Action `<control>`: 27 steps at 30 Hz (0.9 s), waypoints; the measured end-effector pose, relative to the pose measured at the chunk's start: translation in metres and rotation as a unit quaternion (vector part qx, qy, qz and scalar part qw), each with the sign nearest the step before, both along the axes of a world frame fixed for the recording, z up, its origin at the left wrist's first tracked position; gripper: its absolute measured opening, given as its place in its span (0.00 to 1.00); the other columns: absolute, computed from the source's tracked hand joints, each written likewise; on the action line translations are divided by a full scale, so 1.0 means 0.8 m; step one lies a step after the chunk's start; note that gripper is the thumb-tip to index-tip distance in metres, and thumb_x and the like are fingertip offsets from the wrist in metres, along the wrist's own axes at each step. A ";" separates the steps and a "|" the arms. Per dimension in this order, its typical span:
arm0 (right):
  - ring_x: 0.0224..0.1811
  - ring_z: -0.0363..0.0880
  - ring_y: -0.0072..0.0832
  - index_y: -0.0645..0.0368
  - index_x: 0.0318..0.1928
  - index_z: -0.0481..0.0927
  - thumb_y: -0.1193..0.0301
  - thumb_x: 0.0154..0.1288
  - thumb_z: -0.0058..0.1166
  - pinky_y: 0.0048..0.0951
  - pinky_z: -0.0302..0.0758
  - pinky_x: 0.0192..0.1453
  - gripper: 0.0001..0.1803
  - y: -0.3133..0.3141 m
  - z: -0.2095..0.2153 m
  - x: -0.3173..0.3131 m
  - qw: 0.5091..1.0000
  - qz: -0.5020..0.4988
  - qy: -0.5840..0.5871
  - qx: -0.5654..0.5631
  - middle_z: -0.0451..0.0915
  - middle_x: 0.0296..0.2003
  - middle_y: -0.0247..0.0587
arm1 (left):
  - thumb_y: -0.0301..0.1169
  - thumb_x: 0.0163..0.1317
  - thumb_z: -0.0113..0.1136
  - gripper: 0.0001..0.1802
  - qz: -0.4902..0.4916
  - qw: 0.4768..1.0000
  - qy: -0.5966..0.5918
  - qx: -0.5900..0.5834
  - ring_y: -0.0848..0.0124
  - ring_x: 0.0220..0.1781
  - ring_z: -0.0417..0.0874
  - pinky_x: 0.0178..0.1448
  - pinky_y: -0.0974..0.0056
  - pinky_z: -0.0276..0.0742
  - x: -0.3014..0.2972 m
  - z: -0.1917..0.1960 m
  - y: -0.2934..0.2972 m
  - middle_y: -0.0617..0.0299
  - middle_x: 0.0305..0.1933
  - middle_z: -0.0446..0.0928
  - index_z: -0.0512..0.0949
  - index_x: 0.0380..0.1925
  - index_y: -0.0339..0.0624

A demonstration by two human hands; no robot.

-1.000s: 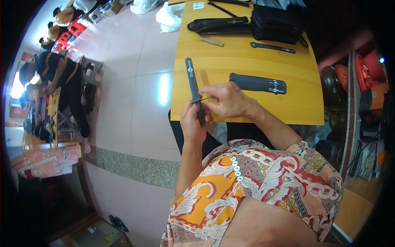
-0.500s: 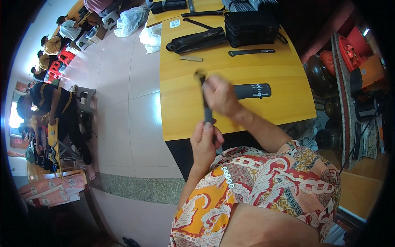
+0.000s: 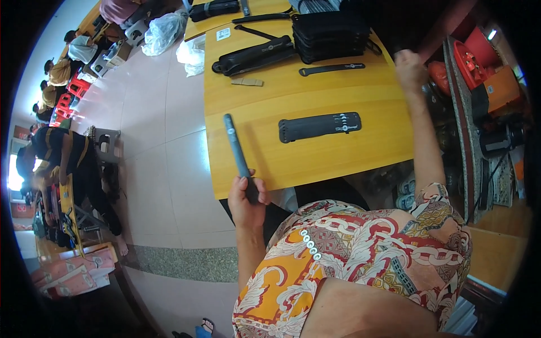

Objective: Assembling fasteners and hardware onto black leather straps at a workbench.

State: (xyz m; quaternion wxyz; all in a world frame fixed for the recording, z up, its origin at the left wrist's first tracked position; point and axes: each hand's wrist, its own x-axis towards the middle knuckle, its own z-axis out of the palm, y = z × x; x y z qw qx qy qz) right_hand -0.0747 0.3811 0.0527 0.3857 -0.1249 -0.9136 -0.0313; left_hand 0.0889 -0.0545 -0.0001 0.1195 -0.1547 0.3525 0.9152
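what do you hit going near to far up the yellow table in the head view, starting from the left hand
left hand → long grey tool it holds → flat black sleeve → small tan strip → thin black strap → long black pouch

Bright daylight from left, heavy fisheye warp, dark rim, mostly sharp.
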 end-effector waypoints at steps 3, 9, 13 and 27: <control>0.27 0.77 0.40 0.58 0.25 0.74 0.67 0.63 0.41 0.39 0.75 0.28 0.13 -0.058 -0.065 0.002 0.987 0.078 -0.137 0.013 0.75 0.27 0.46 | 0.33 0.64 0.42 0.11 0.032 0.998 -0.029 0.041 0.71 0.15 0.68 0.18 0.67 0.63 -0.010 0.002 0.006 0.58 0.24 0.72 0.67 0.42 0.40; 0.28 0.77 0.40 0.61 0.32 0.80 0.68 0.61 0.48 0.37 0.75 0.29 0.11 -0.157 -0.082 0.007 0.955 0.208 -0.207 -0.034 0.76 0.29 0.48 | 0.32 0.63 0.41 0.11 0.043 0.996 -0.059 -0.049 0.70 0.17 0.69 0.20 0.65 0.65 -0.009 0.008 0.014 0.59 0.25 0.71 0.67 0.43 0.40; 0.34 0.78 0.40 0.62 0.36 0.80 0.68 0.60 0.49 0.37 0.75 0.35 0.11 -0.177 -0.072 -0.006 0.936 0.232 -0.262 -0.042 0.76 0.31 0.50 | 0.32 0.64 0.41 0.13 0.057 0.997 -0.035 -0.032 0.71 0.17 0.68 0.19 0.66 0.64 0.004 0.004 0.005 0.60 0.23 0.68 0.67 0.45 0.39; 0.32 0.77 0.37 0.67 0.36 0.75 0.77 0.61 0.47 0.31 0.72 0.35 0.06 -0.294 -0.051 0.137 0.750 0.498 -0.260 -0.349 0.76 0.29 0.47 | 0.40 0.66 0.40 0.17 0.010 0.997 -0.043 0.065 0.74 0.15 0.62 0.20 0.69 0.56 -0.006 -0.016 0.017 0.65 0.18 0.64 0.68 0.48 0.42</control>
